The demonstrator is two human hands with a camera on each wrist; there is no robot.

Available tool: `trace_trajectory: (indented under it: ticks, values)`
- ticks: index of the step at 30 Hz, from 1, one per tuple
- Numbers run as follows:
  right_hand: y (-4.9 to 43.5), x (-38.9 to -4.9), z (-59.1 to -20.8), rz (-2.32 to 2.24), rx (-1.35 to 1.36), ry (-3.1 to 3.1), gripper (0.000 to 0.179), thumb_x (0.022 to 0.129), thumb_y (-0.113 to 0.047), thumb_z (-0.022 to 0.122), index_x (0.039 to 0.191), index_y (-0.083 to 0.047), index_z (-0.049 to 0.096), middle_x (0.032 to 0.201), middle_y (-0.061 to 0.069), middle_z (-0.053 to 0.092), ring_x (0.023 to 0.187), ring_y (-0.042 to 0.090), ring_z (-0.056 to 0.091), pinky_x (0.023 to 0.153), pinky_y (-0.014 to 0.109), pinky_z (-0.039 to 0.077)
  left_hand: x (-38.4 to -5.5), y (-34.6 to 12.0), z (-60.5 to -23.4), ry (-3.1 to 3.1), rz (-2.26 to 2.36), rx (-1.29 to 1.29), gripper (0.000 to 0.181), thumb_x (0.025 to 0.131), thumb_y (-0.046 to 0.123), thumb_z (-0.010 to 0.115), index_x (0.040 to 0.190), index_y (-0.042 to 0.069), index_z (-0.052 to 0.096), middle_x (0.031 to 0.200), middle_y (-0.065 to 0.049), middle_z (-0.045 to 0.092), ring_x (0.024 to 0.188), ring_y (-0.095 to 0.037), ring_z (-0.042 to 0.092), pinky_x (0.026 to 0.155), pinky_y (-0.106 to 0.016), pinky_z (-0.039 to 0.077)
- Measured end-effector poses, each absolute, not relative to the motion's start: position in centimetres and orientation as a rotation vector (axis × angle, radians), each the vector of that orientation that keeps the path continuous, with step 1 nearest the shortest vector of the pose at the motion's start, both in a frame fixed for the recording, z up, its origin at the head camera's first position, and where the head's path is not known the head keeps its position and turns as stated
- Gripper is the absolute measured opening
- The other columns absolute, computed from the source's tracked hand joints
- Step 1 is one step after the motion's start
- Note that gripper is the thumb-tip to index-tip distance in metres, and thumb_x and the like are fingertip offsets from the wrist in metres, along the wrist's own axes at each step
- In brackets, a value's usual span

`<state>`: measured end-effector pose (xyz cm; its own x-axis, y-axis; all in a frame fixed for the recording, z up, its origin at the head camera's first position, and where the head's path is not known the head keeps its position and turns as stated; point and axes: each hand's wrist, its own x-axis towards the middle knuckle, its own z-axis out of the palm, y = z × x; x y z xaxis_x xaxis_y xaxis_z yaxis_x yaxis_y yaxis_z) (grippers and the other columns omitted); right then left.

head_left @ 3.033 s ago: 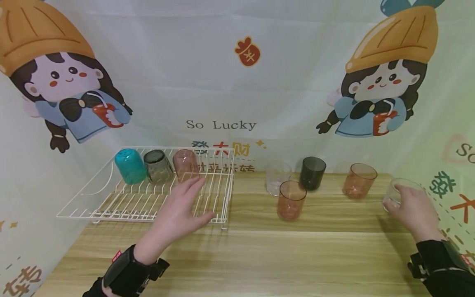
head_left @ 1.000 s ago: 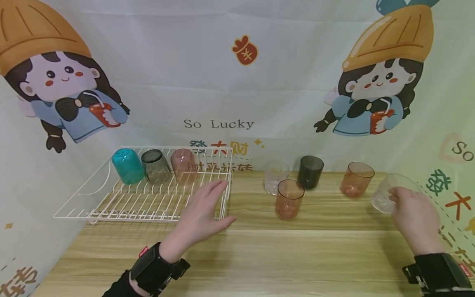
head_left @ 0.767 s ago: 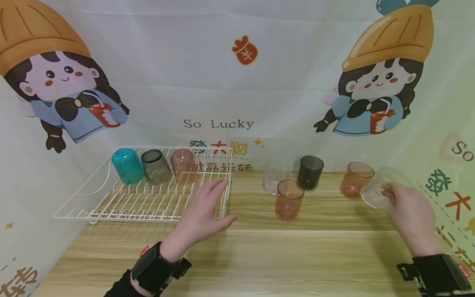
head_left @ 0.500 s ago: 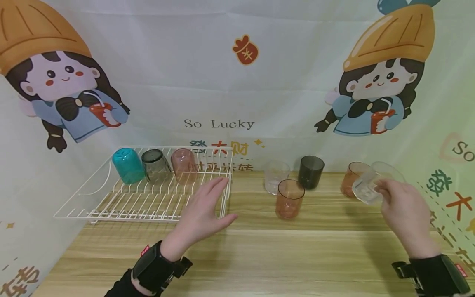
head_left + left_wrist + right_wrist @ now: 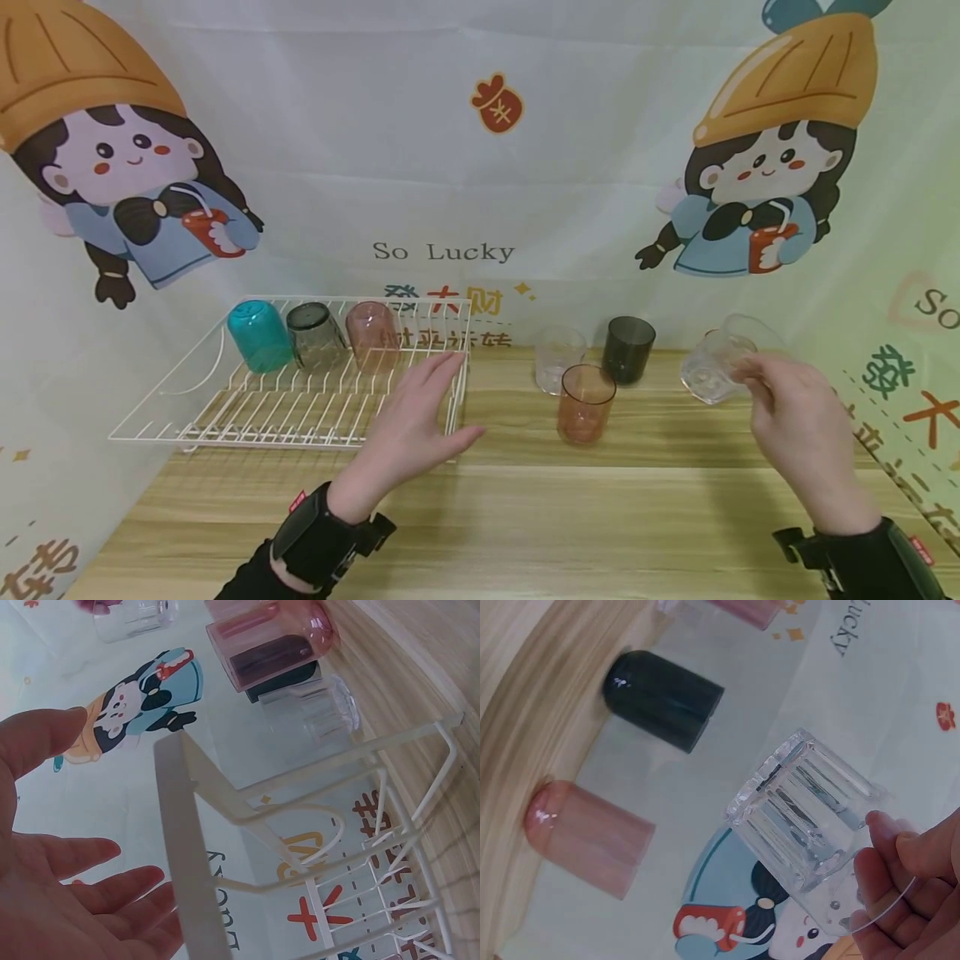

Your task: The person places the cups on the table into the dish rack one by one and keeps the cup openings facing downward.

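Note:
My right hand point(image 5: 802, 433) pinches the rim of a clear drinking glass point(image 5: 802, 810) between thumb and fingers. The glass is raised off the table and tilted, its ribbed base pointing left in the head view. There it overlaps a salmon-pink glass standing behind; the right wrist view shows that pink glass point(image 5: 592, 836) plainly. My left hand point(image 5: 408, 417) holds nothing, its fingers spread and thumb apart, by the right end of a white wire dish rack point(image 5: 300, 443). In the left wrist view the rack's end bar point(image 5: 187, 847) passes close in front of the fingertips.
Upside down at the rack's back sit a teal glass point(image 5: 258, 337), a grey glass point(image 5: 317, 337) and a pink glass point(image 5: 372, 333). Right of the rack stand another clear glass point(image 5: 558, 358), an orange-pink glass point(image 5: 587, 408) and a dark glass point(image 5: 628, 350). A printed cloth point(image 5: 442, 167) hangs behind.
My right hand has lifted the clear glass from the table's right side and carried it left, in front of the salmon-pink glass. My left hand has shifted right towards the rack's end.

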<state>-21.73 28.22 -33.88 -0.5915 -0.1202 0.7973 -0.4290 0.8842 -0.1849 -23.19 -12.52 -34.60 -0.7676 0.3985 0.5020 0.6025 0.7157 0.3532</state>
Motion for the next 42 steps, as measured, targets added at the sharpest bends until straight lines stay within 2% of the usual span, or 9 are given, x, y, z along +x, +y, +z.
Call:
trace_trajectory:
  ticks: [11,18,21,30,37,42]
  values:
    - [25.8,-21.0,-32.7,0.499,0.499,-2.110,0.030,0.076,0.025,0.065,0.097,0.005,0.066,0.087,0.018,0.067,0.083,0.035,0.059,0.072,0.039,0.040,-23.2,-12.3,-34.0,-2.516,-0.760,-0.770,0.090,0.078,0.035,0.082,0.150,0.001,0.038,0.148,-0.021,0.042,0.136,-0.036,0.039,0.112,-0.053,0.031]
    - [24.2,-20.7,-32.2,0.572,0.542,-2.050,0.033,0.074,0.027,0.066,0.098,0.005,0.067,0.089,0.016,0.069,0.084,0.035,0.059,0.080,0.037,0.041,-23.4,-12.0,-33.6,-2.496,-0.775,-0.768,0.092,0.079,0.034,0.083,0.151,0.003,0.036,0.151,-0.017,0.041,0.138,-0.034,0.037,0.115,-0.053,0.027]
    - [23.5,-20.6,-32.1,0.597,0.552,-2.035,0.033,0.073,0.027,0.067,0.098,0.004,0.068,0.089,0.015,0.069,0.083,0.033,0.059,0.078,0.034,0.040,-23.4,-11.8,-33.5,-2.483,-0.789,-0.772,0.092,0.079,0.034,0.083,0.151,0.003,0.036,0.151,-0.017,0.040,0.138,-0.033,0.037,0.115,-0.052,0.027]
    - [21.8,-20.5,-32.0,0.735,0.567,-1.972,0.032,0.076,0.026,0.066,0.097,0.001,0.069,0.097,0.015,0.070,0.092,0.032,0.060,0.085,0.017,0.037,-23.1,-11.0,-32.7,-2.448,-0.884,-0.792,0.094,0.078,0.035,0.084,0.152,0.004,0.034,0.154,-0.015,0.037,0.140,-0.033,0.034,0.115,-0.052,0.026]
    - [20.4,-20.2,-31.9,0.867,0.552,-1.962,0.031,0.080,0.023,0.066,0.101,0.001,0.070,0.095,0.010,0.071,0.096,0.010,0.058,0.078,0.009,0.043,-22.7,-9.8,-32.1,-2.398,-0.972,-0.831,0.094,0.075,0.028,0.086,0.150,0.000,0.036,0.153,-0.016,0.038,0.139,-0.035,0.035,0.115,-0.052,0.026]
    - [19.4,-20.1,-31.8,0.969,0.570,-1.917,0.031,0.079,0.025,0.065,0.101,0.003,0.070,0.094,0.013,0.070,0.101,0.004,0.058,0.093,0.016,0.045,-22.7,-9.1,-31.8,-2.389,-0.998,-0.822,0.095,0.075,0.028,0.087,0.151,0.003,0.035,0.152,-0.014,0.039,0.139,-0.032,0.036,0.115,-0.050,0.027]
